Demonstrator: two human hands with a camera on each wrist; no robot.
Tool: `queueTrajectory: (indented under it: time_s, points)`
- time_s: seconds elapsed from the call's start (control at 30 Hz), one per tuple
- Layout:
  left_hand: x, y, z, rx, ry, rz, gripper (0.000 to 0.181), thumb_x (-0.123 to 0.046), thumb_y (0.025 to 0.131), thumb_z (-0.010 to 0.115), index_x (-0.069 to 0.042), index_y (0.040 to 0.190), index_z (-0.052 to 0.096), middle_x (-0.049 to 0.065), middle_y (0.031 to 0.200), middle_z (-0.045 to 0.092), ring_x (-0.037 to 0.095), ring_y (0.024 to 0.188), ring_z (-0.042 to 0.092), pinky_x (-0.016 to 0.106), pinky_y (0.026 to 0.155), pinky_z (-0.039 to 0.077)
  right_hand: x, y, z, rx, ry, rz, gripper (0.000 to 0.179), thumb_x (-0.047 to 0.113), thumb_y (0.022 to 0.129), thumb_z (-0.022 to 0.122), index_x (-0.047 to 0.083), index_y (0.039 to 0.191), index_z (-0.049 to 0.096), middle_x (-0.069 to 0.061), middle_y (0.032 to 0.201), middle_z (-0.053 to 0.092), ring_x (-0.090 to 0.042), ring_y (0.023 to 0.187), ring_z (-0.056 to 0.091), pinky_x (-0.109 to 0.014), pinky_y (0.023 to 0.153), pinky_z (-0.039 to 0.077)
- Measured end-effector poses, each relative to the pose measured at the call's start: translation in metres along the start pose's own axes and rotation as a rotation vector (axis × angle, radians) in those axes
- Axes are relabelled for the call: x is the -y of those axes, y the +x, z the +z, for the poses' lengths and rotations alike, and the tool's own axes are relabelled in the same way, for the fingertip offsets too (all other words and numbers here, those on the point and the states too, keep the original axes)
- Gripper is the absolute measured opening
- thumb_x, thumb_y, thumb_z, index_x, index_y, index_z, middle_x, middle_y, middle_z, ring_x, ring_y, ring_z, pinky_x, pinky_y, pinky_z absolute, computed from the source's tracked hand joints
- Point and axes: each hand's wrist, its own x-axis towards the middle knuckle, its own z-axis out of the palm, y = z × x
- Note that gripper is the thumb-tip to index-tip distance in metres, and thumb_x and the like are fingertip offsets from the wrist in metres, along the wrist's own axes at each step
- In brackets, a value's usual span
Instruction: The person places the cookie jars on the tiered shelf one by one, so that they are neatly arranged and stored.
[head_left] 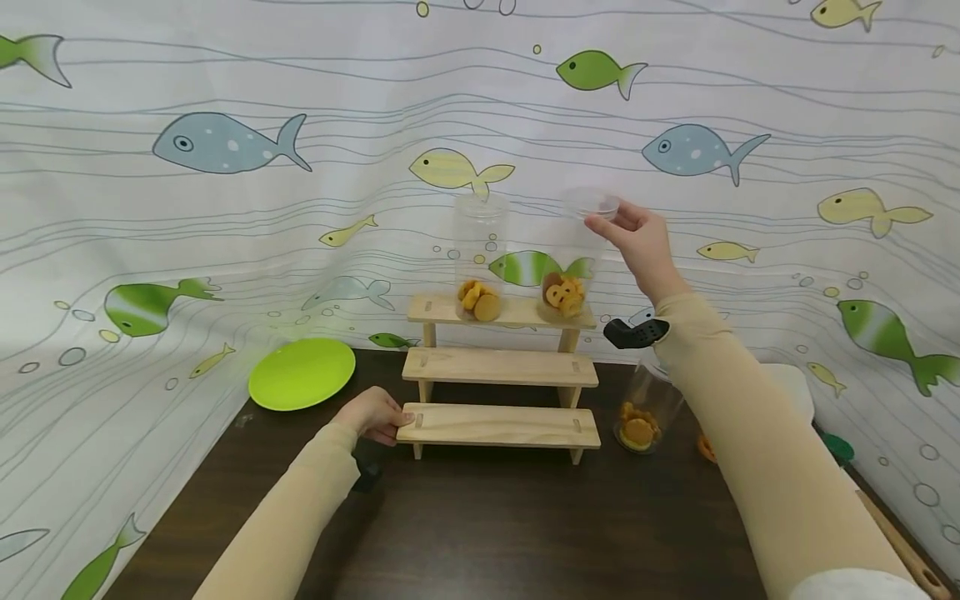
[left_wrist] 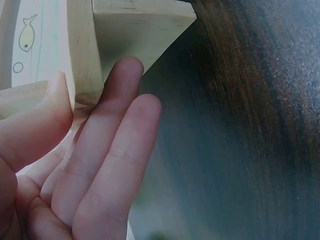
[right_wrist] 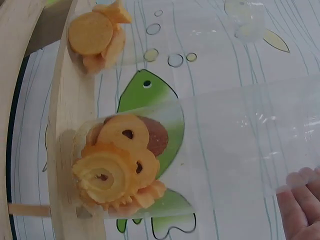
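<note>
A wooden three-step display stand [head_left: 498,425] stands on the dark table. My left hand [head_left: 371,415] grips the left end of its lowest step, thumb above and fingers below, as the left wrist view [left_wrist: 95,165] shows. On the top step, a tall clear jar [head_left: 564,296] with ring-shaped and round biscuits [right_wrist: 112,165] in its bottom stands at the right end. My right hand [head_left: 637,242] holds this jar at its top rim, thumb in front; in the right wrist view only the fingertips [right_wrist: 295,200] show. A second clear jar [head_left: 480,250] with biscuits stands left of it.
A lime-green plate [head_left: 300,375] lies left of the stand. Right of it, a third clear jar [head_left: 645,412] with biscuits stands partly behind my right arm. Beyond that arm are a white tray-like thing [head_left: 787,383], a green object [head_left: 837,447] and a wooden handle [head_left: 900,542]. A fish-patterned curtain [head_left: 360,83] surrounds the table.
</note>
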Motion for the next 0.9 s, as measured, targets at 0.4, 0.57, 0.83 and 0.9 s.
queueTrajectory:
  time_s: [0.4, 0.57, 0.83, 0.9]
  points:
    - [0.001, 0.001, 0.000, 0.005, -0.011, -0.006, 0.028, -0.010, 0.089, 0.066, 0.014, 0.103, 0.064, 0.014, 0.080, 0.069, 0.022, 0.073, 0.067, 0.040, 0.070, 0.060, -0.008, 0.009, 0.022, 0.020, -0.009, 0.029, 0.065, 0.040, 0.080, 0.075, 0.014, 0.136, 0.053, -0.005, 0.116, 0.065, -0.017, 0.114, 0.054, -0.040, 0.106, 0.039]
    - [0.001, -0.001, -0.001, 0.001, -0.018, -0.004, 0.028, -0.010, 0.089, 0.066, 0.014, 0.103, 0.064, 0.014, 0.079, 0.068, 0.023, 0.073, 0.067, 0.041, 0.071, 0.060, -0.013, 0.010, 0.025, 0.038, 0.001, 0.037, 0.067, 0.040, 0.082, 0.073, 0.012, 0.138, 0.049, -0.010, 0.125, 0.061, -0.018, 0.117, 0.053, -0.040, 0.108, 0.038]
    - [0.001, -0.004, 0.000, 0.001, -0.038, 0.003, 0.029, -0.009, 0.090, 0.065, 0.016, 0.104, 0.063, 0.022, 0.087, 0.069, 0.027, 0.077, 0.069, 0.042, 0.072, 0.060, -0.011, 0.010, 0.024, 0.063, -0.052, 0.032, 0.067, 0.042, 0.085, 0.070, 0.011, 0.140, 0.047, -0.014, 0.132, 0.057, -0.020, 0.124, 0.050, -0.041, 0.110, 0.037]
    - [0.001, -0.004, 0.001, 0.003, -0.046, 0.008, 0.029, -0.009, 0.090, 0.065, 0.016, 0.104, 0.063, 0.023, 0.088, 0.069, 0.028, 0.078, 0.069, 0.042, 0.072, 0.060, -0.010, 0.010, 0.024, 0.067, -0.061, 0.032, 0.066, 0.042, 0.085, 0.069, 0.012, 0.140, 0.047, -0.014, 0.131, 0.057, -0.021, 0.124, 0.049, -0.042, 0.110, 0.036]
